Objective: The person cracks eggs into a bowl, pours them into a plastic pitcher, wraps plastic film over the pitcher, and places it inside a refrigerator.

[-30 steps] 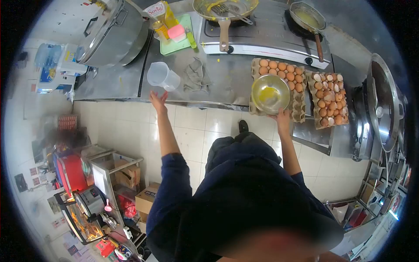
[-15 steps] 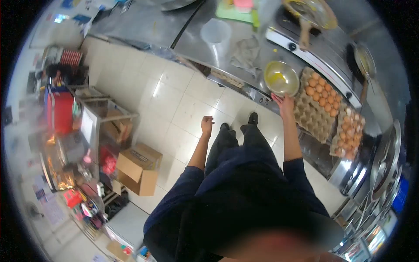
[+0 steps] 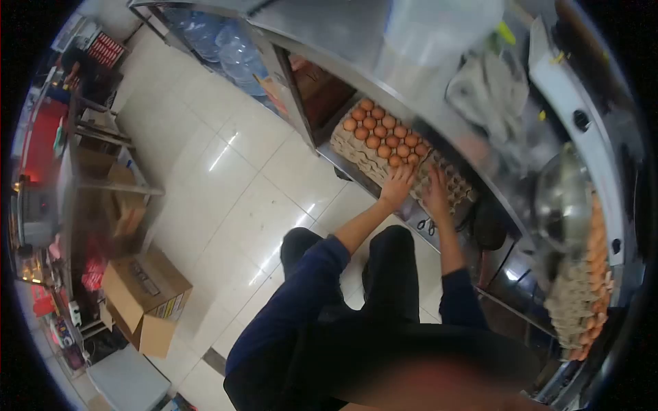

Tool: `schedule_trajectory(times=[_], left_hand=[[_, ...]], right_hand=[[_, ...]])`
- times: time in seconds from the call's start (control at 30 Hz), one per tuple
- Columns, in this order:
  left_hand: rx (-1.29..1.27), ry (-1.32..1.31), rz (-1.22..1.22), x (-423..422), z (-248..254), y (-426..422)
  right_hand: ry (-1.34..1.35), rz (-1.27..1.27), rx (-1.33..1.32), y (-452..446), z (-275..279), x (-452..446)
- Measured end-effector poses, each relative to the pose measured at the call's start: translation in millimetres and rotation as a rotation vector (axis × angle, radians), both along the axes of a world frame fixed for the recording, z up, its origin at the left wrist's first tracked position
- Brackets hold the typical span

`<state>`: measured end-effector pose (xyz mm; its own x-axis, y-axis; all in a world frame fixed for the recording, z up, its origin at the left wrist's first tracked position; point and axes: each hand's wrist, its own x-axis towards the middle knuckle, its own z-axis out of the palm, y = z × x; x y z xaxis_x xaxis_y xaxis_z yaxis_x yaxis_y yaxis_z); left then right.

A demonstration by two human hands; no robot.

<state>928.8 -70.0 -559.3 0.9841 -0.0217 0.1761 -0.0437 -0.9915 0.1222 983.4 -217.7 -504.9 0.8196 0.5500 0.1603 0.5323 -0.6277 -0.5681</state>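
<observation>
Brown eggs [image 3: 381,131] fill part of the top tray of a stack of grey egg trays [image 3: 354,152] on the shelf under the counter. My left hand [image 3: 399,185] reaches to the near edge of these eggs, its fingers apart and touching the tray area. My right hand [image 3: 436,190], fingers spread, is just to the right, over the tray's empty cups [image 3: 456,183]. Neither hand has an egg in it. On the counter at the right, the metal bowl [image 3: 563,202] stands beside other egg trays [image 3: 568,301].
A grey cloth [image 3: 490,92] and a translucent container [image 3: 439,31] lie on the counter [image 3: 343,44] above the shelf. Scissors [image 3: 425,226] are at the shelf's front edge. Water bottles [image 3: 226,51] stand under the counter. An open cardboard box [image 3: 147,294] is on the left.
The view has moved down to the shelf under the counter. My right hand has let go of the metal bowl, and both hands have reached in to the egg trays there.
</observation>
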Motion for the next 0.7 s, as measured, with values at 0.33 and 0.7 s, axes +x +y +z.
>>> schedule_trajectory(times=[0.33,0.7], left_hand=[[0.136,-0.272,-0.082,9.6,-46.2,-8.6],[0.006,-0.240,-0.350,30.0,-49.0,23.9]], right_hand=[[-0.387,0.415,-0.348,2.1,-68.8,86.2],[0.281,-0.023,0.456,-4.6,-75.1,134.5]])
